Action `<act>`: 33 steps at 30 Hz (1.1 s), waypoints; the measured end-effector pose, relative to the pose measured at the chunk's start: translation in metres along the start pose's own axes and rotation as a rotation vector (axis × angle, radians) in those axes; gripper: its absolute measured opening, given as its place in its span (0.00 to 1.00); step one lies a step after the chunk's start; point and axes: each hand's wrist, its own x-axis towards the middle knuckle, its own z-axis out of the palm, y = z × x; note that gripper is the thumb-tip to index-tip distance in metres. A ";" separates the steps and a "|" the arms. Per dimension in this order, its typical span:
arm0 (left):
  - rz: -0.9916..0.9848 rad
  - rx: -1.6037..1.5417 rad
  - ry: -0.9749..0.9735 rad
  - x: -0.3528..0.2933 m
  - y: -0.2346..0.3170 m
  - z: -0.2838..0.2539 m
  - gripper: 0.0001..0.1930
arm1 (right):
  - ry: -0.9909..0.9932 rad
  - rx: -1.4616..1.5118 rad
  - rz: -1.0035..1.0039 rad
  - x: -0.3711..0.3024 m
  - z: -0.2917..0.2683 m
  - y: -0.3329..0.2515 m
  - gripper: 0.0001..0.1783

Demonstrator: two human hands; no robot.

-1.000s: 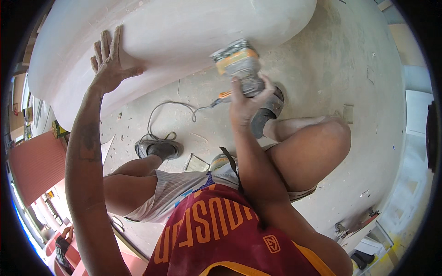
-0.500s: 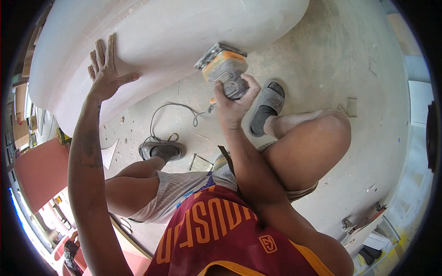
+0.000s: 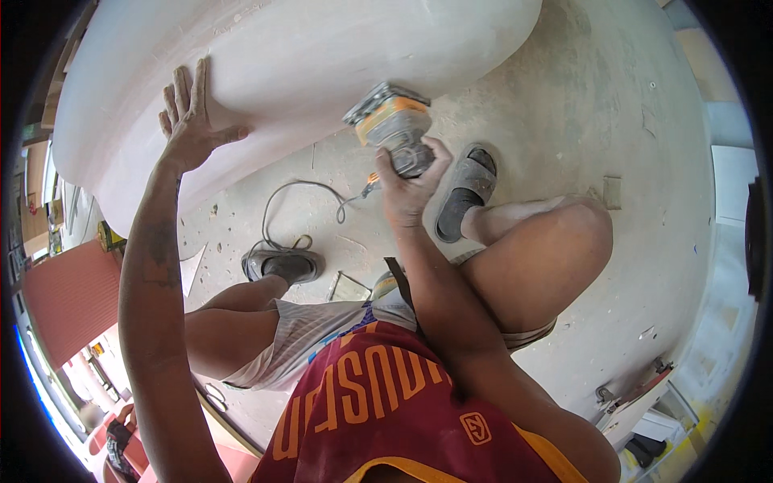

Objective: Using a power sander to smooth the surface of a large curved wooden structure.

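A large, smooth, pale curved shell fills the upper left, dusty and rounded at its ends. My left hand lies flat on it with the fingers spread. In my right hand is a dusty grey and orange power sander, gripped round its body. The sander's flat pad is at the lower edge of the shell; whether it touches cannot be made out. From the sander a grey cord runs down to the floor and loops beside my left foot.
My sandalled feet stand on the dusty, speckled floor. Between my legs lies a small square frame-like piece. A red ribbed panel stands at left, near another person's arm. A wheeled board is at lower right.
The sander and my right hand have shifted slightly down along the shell. My left hand stays spread on the shell, a little further right in view.
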 end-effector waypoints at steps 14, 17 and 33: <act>-0.007 -0.026 -0.029 -0.001 -0.002 -0.004 0.71 | -0.031 -0.188 -0.078 -0.005 -0.002 0.011 0.37; -0.014 -0.021 -0.034 -0.001 -0.002 -0.003 0.71 | -0.026 -0.146 -0.055 -0.003 -0.002 0.012 0.36; 0.004 -0.021 -0.011 -0.003 -0.015 0.008 0.72 | 0.006 -0.123 -0.061 0.016 -0.011 0.010 0.38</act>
